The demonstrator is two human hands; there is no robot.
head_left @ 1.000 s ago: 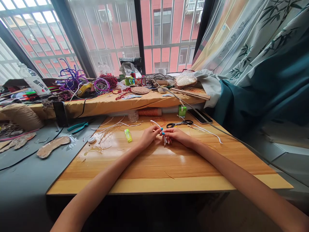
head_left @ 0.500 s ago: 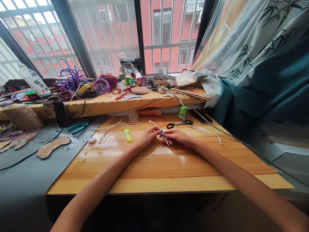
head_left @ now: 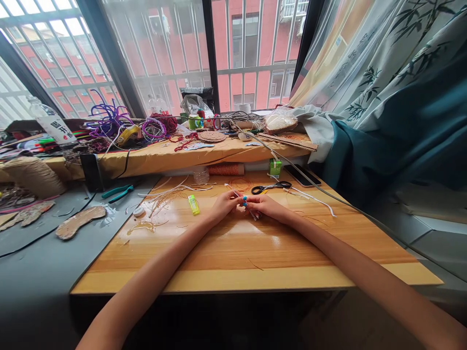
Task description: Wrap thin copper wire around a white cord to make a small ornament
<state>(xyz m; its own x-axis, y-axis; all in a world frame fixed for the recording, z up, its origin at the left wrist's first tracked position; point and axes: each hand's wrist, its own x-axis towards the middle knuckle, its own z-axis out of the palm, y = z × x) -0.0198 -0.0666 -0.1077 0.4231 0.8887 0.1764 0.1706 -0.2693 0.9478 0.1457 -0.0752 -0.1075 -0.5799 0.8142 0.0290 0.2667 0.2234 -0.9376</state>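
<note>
Both hands meet over the middle of the wooden board, fingertips almost touching. My left hand (head_left: 228,203) is closed in a pinch on a thin white cord (head_left: 251,213). From the other side, my right hand (head_left: 267,204) also pinches the cord, its fingers curled. One end of the cord sticks out beyond the left fingers and the other slants down below the right ones. Its middle is hidden by the fingers, which have blue nails. Orange thread (head_left: 241,184) lies in loops just behind the hands. Black-handled scissors (head_left: 272,187) rest behind my right hand.
A yellow-green lighter (head_left: 194,204) lies left of my hands on the board (head_left: 219,253). Loose white cords (head_left: 175,188), a thread spool (head_left: 226,169), a clear jar (head_left: 201,175) and a phone (head_left: 302,175) are farther back. Teal pliers (head_left: 118,193) lie on the grey surface at left.
The cord has turned slightly between my fingers and looks thinner now. Both hands have stayed in nearly the same place, with only small finger movements.
</note>
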